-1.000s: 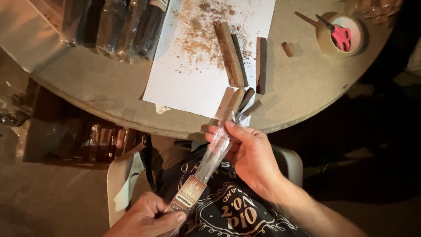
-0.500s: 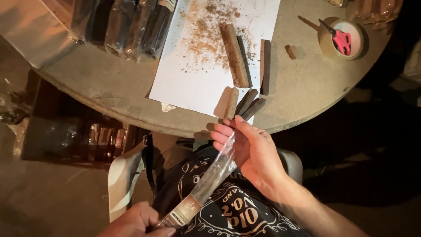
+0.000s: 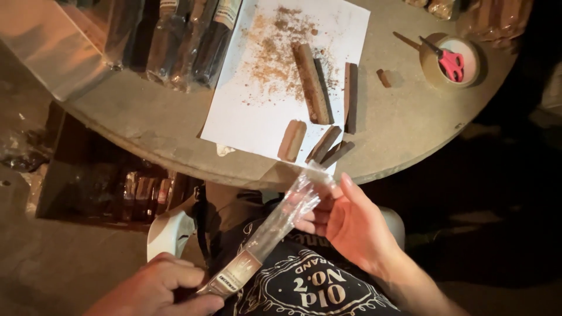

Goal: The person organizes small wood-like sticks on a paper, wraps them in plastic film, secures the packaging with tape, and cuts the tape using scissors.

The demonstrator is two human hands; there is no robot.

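Setting: a round grey bench (image 3: 146, 126) is seen under warm light, dark floor all around.
Sleeve: a clear plastic sleeve (image 3: 275, 225) is held slanted over the lap, below the bench edge.
Left grip: the left hand (image 3: 155, 289) is closed on the labelled lower end.
Right grip: the right hand (image 3: 345, 219) is spread, its fingertips pinching the sleeve's open top.
Progress: brown sticks (image 3: 316, 126) lie out on the crumb-strewn white paper (image 3: 246, 111); the sleeve looks emptied; wrapped bundles (image 3: 175, 35) are judged untouched.
Room: open space is left at the right, up to the tape roll (image 3: 451, 61).

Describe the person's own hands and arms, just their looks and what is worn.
Both the left hand and the right hand are bare: no gloves, and no rings or watch visible. The right forearm is uncovered, with no sleeve in view. The fingers show short, plain nails. Little of the left arm shows.
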